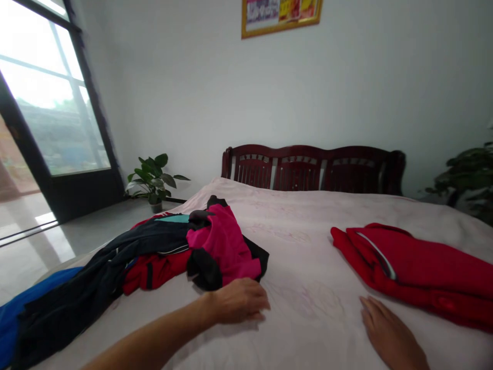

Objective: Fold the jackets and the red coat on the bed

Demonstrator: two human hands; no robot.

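My left hand (241,300) hovers at or rests on the light pink bedsheet, just in front of a magenta and black garment (227,244). Its fingers are loosely bent with a gap near the tips, and nothing shows in them. My right hand (391,331) lies open, fingers stretched out, beside a folded red garment (427,267) with a grey-white trim. The magenta garment is crumpled on top of a heap with dark navy clothing (142,246), a red piece (162,270) and a blue piece (34,298).
The pink sheet (300,308) covers a wide bed-like surface. Behind it stands a dark red wooden backrest (296,167) against the wall. Potted plants stand at left (152,180) and right (468,172). A glass door (57,103) is at far left, and a framed picture (281,31) hangs above.
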